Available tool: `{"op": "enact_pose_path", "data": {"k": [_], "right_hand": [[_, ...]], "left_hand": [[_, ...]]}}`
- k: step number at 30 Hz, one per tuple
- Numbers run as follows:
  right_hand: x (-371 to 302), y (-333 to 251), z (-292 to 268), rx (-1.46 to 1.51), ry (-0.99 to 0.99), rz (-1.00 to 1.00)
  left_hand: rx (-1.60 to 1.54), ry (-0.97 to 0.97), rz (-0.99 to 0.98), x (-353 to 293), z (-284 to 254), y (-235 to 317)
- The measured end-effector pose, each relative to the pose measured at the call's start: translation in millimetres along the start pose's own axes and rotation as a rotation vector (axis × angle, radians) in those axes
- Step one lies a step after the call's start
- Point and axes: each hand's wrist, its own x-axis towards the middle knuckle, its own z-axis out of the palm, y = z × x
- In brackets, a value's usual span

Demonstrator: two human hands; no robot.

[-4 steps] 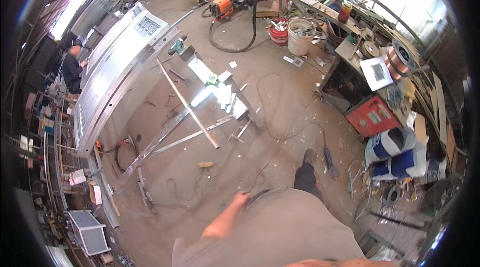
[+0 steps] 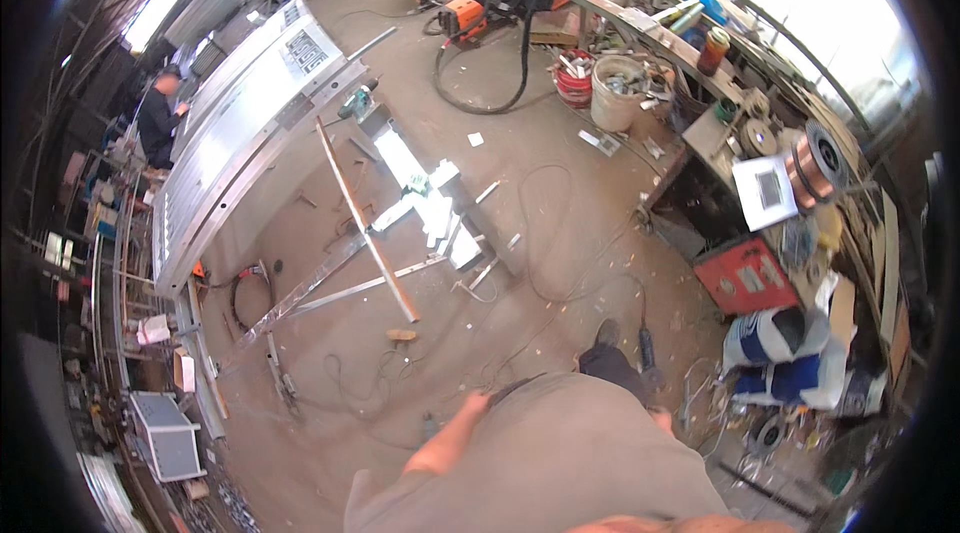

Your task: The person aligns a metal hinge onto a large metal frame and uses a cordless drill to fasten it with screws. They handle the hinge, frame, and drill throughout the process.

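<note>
My left hand [image 2: 474, 406] hangs beside my body at the lower middle, near the dark edge of my trousers; its fingers are too small and blurred to read. Only a sliver of my right hand [image 2: 662, 419] shows past the right side of my shirt, its fingers hidden. Neither hand visibly touches a work piece. On the floor ahead of my right side lies a dark corded power tool [image 2: 647, 345]. Farther forward, a long metal bar [image 2: 362, 213] leans across a low stand [image 2: 465, 245] with bright metal strips on it. A green cordless drill [image 2: 355, 101] rests at the stand's far end.
A large metal panel [image 2: 240, 98] stands raised at the left, with another person [image 2: 157, 123] behind it. At the right are a cluttered bench [image 2: 690, 138], a copper wire spool [image 2: 815, 168], a red box [image 2: 745, 275] and bags [image 2: 790, 358]. Cables [image 2: 525, 233] cross the floor.
The view has shifted slightly, so the bench and panel sit a little farther right. My visible foot has dropped lower in view, and part of my right hand now shows beside my shirt.
</note>
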Motion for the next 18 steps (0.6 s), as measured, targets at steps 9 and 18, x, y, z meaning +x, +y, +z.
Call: {"op": "enact_pose_path", "data": {"k": [9, 18], "right_hand": [[223.4, -365.8, -214.6, 0.311, 0.052, -0.053], [384.2, -465.8, -228.0, 0.004, -0.025, -0.175]], "left_hand": [[-0.072, 0.136, 0.125, 92.4, 25.3, 165.6], [-0.928, 0.067, -0.105, 201.7, -55.8, 339.9]]}}
